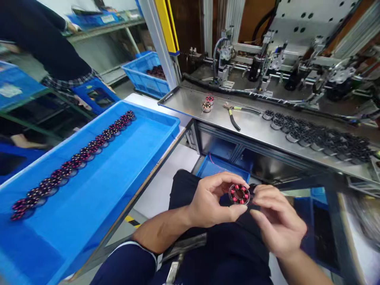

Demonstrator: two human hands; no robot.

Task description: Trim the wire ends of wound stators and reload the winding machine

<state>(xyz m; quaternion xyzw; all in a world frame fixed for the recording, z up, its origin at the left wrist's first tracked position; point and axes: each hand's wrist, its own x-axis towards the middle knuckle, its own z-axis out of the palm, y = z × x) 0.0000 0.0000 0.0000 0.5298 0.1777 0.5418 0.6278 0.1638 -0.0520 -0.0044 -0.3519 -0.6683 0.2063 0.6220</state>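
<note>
My left hand (212,200) and my right hand (274,219) meet over my lap, both closed round a small round stator (239,194) with red copper windings. The left thumb and fingers pinch its left rim, the right fingertips press on its right side. A long row of the same wound stators (77,158) lies along the far side of a large blue tray (97,206) to my left. Dark ring parts (320,136) lie in rows on the steel bench (255,128) ahead.
Pliers (234,116) and two stators (208,103) lie on the bench before an assembly machine (282,51). A blue bin (145,75) stands farther back left, another blue bin (218,166) sits under the bench. A person in dark clothes (44,43) stands upper left.
</note>
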